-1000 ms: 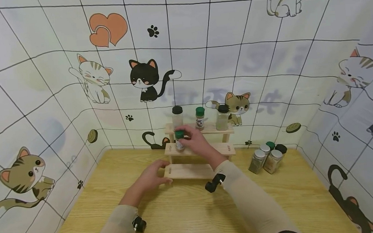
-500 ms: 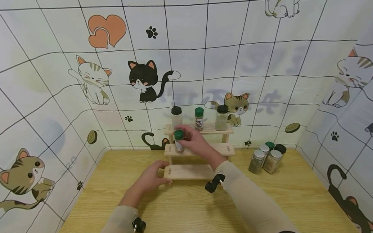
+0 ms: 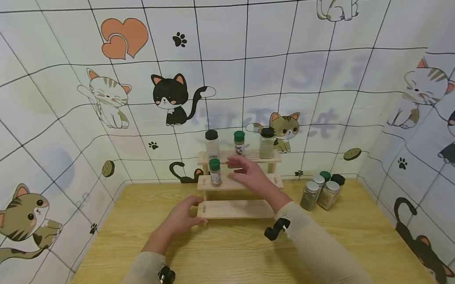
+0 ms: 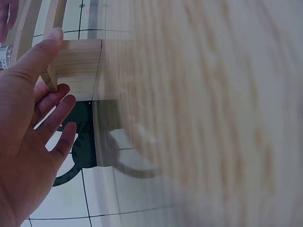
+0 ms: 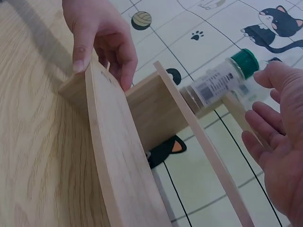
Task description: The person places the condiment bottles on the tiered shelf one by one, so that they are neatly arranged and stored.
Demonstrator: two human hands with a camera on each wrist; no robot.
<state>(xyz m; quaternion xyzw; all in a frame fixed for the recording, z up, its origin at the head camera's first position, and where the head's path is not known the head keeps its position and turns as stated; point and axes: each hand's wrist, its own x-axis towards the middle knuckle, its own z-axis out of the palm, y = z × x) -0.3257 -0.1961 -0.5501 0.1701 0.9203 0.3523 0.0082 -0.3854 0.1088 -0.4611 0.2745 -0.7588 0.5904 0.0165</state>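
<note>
A three-step wooden rack [image 3: 236,209] stands against the back wall. My left hand [image 3: 181,215] grips the left end of its lowest step, thumb at the front edge and fingers behind, as the right wrist view shows. A green-capped spice jar [image 3: 215,173] with a white label stands upright at the left of the middle step. Just right of it, my right hand [image 3: 251,177] hovers over that step with fingers spread loosely, holding nothing. In the right wrist view, a gap shows between the fingers [image 5: 262,123] and the labelled jar [image 5: 215,85].
On the top step stand a black-capped jar [image 3: 212,144], a small green-capped jar [image 3: 239,143] and another black-capped jar [image 3: 267,143]. Several more jars [image 3: 309,195] cluster on the wooden table [image 3: 227,256] to the right. Cat-print cloth walls [image 3: 223,80] enclose the table.
My right hand has let go of the green-capped spice jar and drawn off to the right, leaving the jar standing on the middle step. The left hand keeps its grip on the rack.
</note>
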